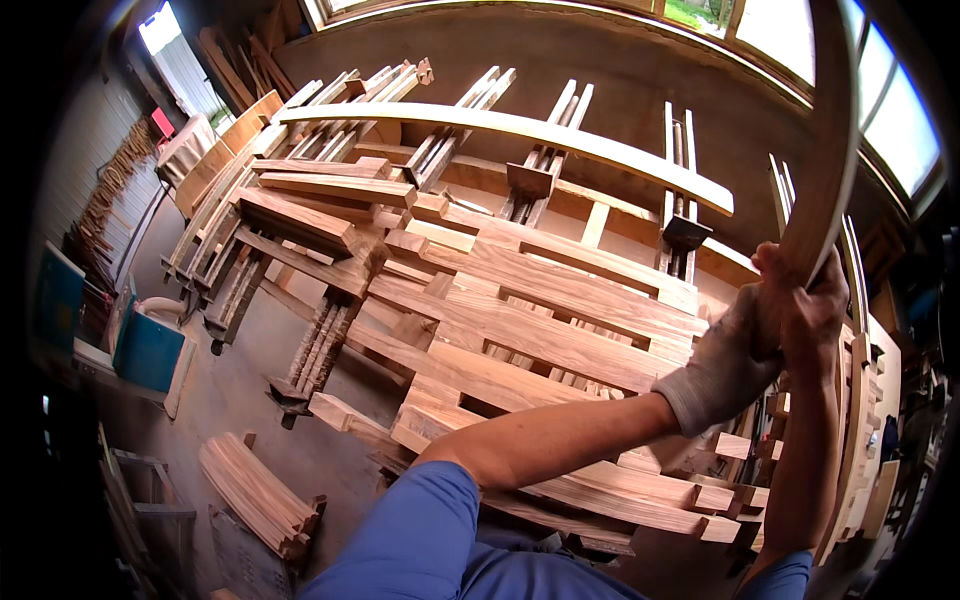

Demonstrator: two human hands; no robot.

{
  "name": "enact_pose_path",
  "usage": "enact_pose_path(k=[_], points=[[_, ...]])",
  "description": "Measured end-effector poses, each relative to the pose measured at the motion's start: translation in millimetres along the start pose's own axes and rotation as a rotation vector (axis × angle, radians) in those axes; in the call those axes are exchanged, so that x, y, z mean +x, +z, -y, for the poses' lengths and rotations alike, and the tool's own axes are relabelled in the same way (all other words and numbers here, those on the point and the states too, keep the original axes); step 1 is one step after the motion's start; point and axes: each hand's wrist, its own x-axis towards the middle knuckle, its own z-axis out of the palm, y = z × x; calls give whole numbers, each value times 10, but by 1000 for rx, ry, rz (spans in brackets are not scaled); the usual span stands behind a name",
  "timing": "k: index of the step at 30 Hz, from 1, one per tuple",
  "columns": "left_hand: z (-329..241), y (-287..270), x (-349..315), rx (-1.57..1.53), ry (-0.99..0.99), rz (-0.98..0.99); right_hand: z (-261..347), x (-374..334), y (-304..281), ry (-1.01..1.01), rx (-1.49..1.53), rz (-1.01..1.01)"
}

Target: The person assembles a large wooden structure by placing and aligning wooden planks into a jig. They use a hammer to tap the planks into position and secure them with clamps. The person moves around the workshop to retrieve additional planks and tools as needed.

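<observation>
At the right side, a long wooden board [828, 150] stands raised, tilted slightly, its upper end running out of the picture. Both my hands are closed around its lower part. My left hand [728, 352], in a pale work glove, reaches across from the left and grips it. Bare, my right hand [815, 305] wraps it from the other side. Below and left of them lies a framework of wooden slats [560, 330], with gaps between the long pieces, resting on metal bar clamps [540, 165]. The board's lowest end is hidden by my hands.
A long pale plank [500, 124] lies across the clamps at the back. Loose wooden pieces [300, 220] are piled at the left end. On the floor stands a bundle of wood strips [255, 490]. Windows [780, 40] line the far wall; a teal box [150, 345] sits left.
</observation>
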Motion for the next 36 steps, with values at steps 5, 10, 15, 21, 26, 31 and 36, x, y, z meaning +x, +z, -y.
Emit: enact_pose_path(k=[5,10,15,21,26,31,36], points=[[908,-981,-226,600,219,149,-455,563,667,-59,-295,515],[1649,-2039,-712,1247,-174,370,-1190,928,1379,-175,-814,685],[1755,-2257,-808,1360,-246,469,-1917,1249,1932,-146,-788,847],[1736,-2261,-783,1341,-269,459,-2700,1402,2423,-201,-724,814],[1790,-2287,-782,1318,-284,468,-2981,1508,2642,-116,-845,912],[1766,-2272,-733,1325,-315,506,-3191,1549,2661,-102,-887,998],[1812,-2286,-764,1312,-305,495,-3185,1534,2687,-62,-953,1136]])
